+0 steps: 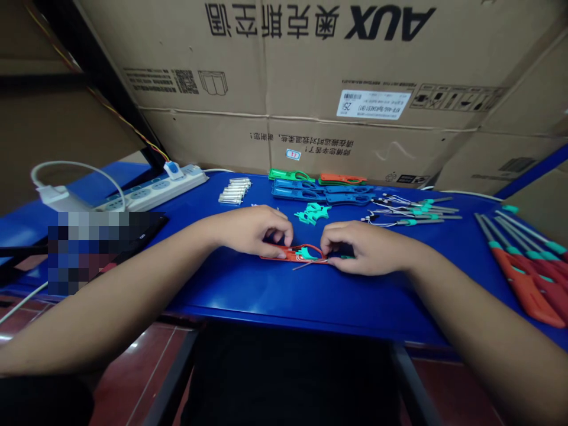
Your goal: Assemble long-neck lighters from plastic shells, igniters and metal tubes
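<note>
My left hand (252,231) and my right hand (364,248) both pinch a flat orange plastic handle (284,255) low on the blue table, fingertips nearly meeting above it. A small teal plastic piece (306,255) sits in its middle, inside a red wire loop (313,247). Thin wire ends (306,265) stick out below. My fingers hide part of the handle. Loose teal clips (313,213) lie just beyond my hands, with blue plastic handles (319,192) behind them. Several metal rods with teal collars and fine wires (412,212) lie to the right.
Green and orange handles (310,177) lie at the back, near a tall cardboard box (310,71). Several clear tubes (234,190) stand left of them. Assembled orange tools (523,284) lie far right. A power strip (151,189) and a pixelated dark object (102,248) are far left.
</note>
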Tool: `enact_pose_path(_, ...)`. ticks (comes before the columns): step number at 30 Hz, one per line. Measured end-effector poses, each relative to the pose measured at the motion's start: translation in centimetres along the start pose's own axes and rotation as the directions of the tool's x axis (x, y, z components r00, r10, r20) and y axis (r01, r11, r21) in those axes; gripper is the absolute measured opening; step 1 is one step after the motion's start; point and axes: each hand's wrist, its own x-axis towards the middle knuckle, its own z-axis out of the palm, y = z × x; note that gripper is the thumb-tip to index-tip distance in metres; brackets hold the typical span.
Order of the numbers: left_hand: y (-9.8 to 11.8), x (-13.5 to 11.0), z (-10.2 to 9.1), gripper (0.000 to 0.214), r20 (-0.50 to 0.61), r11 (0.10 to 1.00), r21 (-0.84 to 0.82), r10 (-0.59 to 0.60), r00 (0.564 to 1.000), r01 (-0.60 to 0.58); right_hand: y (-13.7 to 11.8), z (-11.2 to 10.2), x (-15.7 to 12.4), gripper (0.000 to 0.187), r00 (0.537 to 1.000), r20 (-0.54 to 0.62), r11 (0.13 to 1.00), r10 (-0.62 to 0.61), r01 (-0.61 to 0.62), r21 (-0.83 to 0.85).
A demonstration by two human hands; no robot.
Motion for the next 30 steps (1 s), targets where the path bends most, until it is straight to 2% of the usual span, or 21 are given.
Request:
enact_pose_path(3, -0.3, -0.3, -0.8, 0.018, -0.036, 0.999, 0.025, -0.032, 0.999, 0.033, -0.2, -0.1, 0.0, 0.015, 0.998, -0.062, 0.999, -0.02, 0.017, -0.051)
enact_pose_path(5, -0.6, -0.7, -1.4, 0.02, -0.106, 0.992, 0.078, -0.09, 0.99, 0.099, -0.3, -0.1, 0.1, 0.011, 0.978, -0.209, 0.994, -0.026, 0.003, -0.111)
enact_pose_path(6, -0.9, -0.9, -1.8, 0.022, -0.16, 0.982, 0.117, -0.128, 0.979, 0.148, -0.4, -0.2, 0.1, 0.008, 0.952, -0.305, 0.99, -0.028, -0.015, -0.138)
enact_pose_path(8, -1.6, -1.5, -2.7, 0.025, -0.276, 0.943, 0.195, -0.212, 0.937, 0.271, -0.5, -0.3, 0.2, 0.01, 0.871, -0.49, 0.984, -0.029, -0.061, -0.167)
enact_pose_path(11, -3.1, -2.6, -3.9, 0.031, -0.379, 0.86, 0.233, -0.349, 0.857, 0.453, -1.1, -0.3, 0.1, 0.019, 0.75, -0.661, 0.977, -0.021, -0.124, -0.172)
enact_pose_path(13, -4.1, -3.3, -4.5, 0.033, -0.379, 0.807, 0.223, -0.445, 0.811, 0.547, -1.6, -0.3, -0.1, 0.018, 0.706, -0.708, 0.974, -0.031, -0.137, -0.179)
enact_pose_path(16, -5.1, -3.9, -4.8, 0.033, -0.369, 0.743, 0.19, -0.552, 0.748, 0.642, -2.4, -0.5, -0.5, 0.015, 0.67, -0.74, 0.97, -0.066, -0.132, -0.205)
enact_pose_path(19, -5.3, -3.9, -4.9, 0.033, -0.361, 0.716, 0.175, -0.592, 0.721, 0.676, -2.7, -1.1, -1.0, 0.011, 0.623, -0.777, 0.958, -0.095, -0.157, -0.242)
enact_pose_path(20, -5.2, -3.9, -4.8, 0.033, -0.358, 0.715, 0.173, -0.595, 0.719, 0.678, -2.6, -1.3, -1.1, 0.011, 0.624, -0.775, 0.953, -0.096, -0.167, -0.253)
enact_pose_path(21, -5.1, -3.9, -4.8, 0.033, -0.355, 0.716, 0.172, -0.596, 0.72, 0.677, -2.4, -1.5, -1.1, 0.011, 0.648, -0.756, 0.949, -0.095, -0.171, -0.266)
enact_pose_path(23, -4.9, -3.8, -4.8, 0.033, -0.35, 0.715, 0.172, -0.599, 0.72, 0.678, -1.9, -1.6, -1.0, 0.012, 0.751, -0.651, 0.942, -0.108, -0.131, -0.308)
enact_pose_path(25, -4.9, -3.9, -4.9, 0.033, -0.344, 0.706, 0.178, -0.608, 0.715, 0.686, -1.4, -1.3, -0.6, 0.015, 0.872, -0.468, 0.938, -0.146, -0.028, -0.346)
enact_pose_path(26, -4.9, -4.0, -5.0, 0.033, -0.339, 0.7, 0.18, -0.616, 0.711, 0.692, -1.2, -1.0, -0.4, 0.016, 0.916, -0.366, 0.936, -0.163, 0.026, -0.352)
enact_pose_path(28, -5.2, -4.2, -5.1, 0.032, -0.324, 0.687, 0.18, -0.635, 0.701, 0.704, -1.1, -0.2, 0.1, 0.017, 0.966, -0.188, 0.937, -0.177, 0.107, -0.333)
enact_pose_path(30, -5.5, -4.5, -5.3, 0.031, -0.301, 0.67, 0.183, -0.659, 0.689, 0.72, -1.3, 0.5, 0.5, 0.017, 0.984, -0.072, 0.941, -0.165, 0.135, -0.31)
